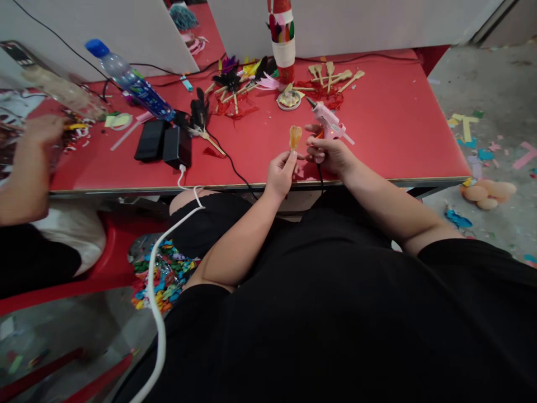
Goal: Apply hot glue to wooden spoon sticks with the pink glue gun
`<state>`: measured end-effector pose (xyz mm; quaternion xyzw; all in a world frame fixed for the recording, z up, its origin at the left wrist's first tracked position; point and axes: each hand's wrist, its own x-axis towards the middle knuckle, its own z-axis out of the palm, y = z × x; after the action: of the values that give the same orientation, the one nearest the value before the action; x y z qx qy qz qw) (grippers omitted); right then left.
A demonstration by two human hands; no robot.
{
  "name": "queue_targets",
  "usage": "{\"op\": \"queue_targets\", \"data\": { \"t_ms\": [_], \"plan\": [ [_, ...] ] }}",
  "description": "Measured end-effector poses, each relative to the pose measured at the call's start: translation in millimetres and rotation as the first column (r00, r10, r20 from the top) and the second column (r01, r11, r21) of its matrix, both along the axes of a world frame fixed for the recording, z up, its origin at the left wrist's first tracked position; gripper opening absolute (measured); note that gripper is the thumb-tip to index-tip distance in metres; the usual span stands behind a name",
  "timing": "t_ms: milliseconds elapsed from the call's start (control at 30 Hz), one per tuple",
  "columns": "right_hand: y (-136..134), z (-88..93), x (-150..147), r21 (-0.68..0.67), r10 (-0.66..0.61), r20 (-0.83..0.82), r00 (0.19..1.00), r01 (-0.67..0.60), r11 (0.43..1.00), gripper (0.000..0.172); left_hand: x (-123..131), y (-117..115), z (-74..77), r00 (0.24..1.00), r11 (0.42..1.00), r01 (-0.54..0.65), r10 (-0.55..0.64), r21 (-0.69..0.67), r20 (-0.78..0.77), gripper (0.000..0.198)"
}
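Between the thumb and fingers of my left hand (282,172) is a small wooden paddle (295,136), its flat, amber-looking head pointing up. My right hand (329,152) is wrapped round the handle of a pink hot glue gun (330,121), whose dark nozzle points up and left. The nozzle is apart from the paddle. Just beyond the two hands sits a small round dish (289,101) with yellowish bits in it. Several bare wooden paddles (330,75) lie on red netting behind the glue gun. Black-feathered sticks (232,87) lie further left.
On the red table (247,148) stand a blue-capped bottle (136,84), a black box with a white cable (177,146), and a tall red and white holder (284,50). A co-worker's arm (29,162) reaches in at left. Scraps and balloons (486,193) lie on the floor.
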<state>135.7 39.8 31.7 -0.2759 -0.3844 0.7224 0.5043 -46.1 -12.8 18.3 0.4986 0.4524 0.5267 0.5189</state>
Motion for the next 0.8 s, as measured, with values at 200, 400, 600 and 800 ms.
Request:
{"op": "queue_targets", "data": {
  "t_ms": [200, 400, 600, 800],
  "plan": [
    [-3, 1.0, -4, 0.041, -0.058, 0.036, 0.998, 0.056, 0.998, 0.068, -1, 0, -2.0, 1.0, 0.999, 0.014, -0.015, 0.031, 0.021, 0.049],
    [-2, 0.9, -3, 0.018, -0.109, 0.029, 0.994, 0.109, 0.994, 0.064, 1, -3, 3.4, 1.0, 1.0, 0.004, -0.004, -0.012, 0.003, 0.048],
    [0, 1.9, -1, 0.0, 0.001, -0.014, 1.0, -0.001, 1.0, 0.055, 3, -4, 7.5, 1.0, 0.999, -0.002, 0.002, -0.038, -0.003, 0.051],
    [0, 2.7, -1, -0.005, -0.056, -0.046, 0.997, 0.055, 0.998, 0.056, 4, -5, 9.8, 1.0, 0.999, -0.005, 0.005, -0.051, 0.0, 0.051]
  ]
}}
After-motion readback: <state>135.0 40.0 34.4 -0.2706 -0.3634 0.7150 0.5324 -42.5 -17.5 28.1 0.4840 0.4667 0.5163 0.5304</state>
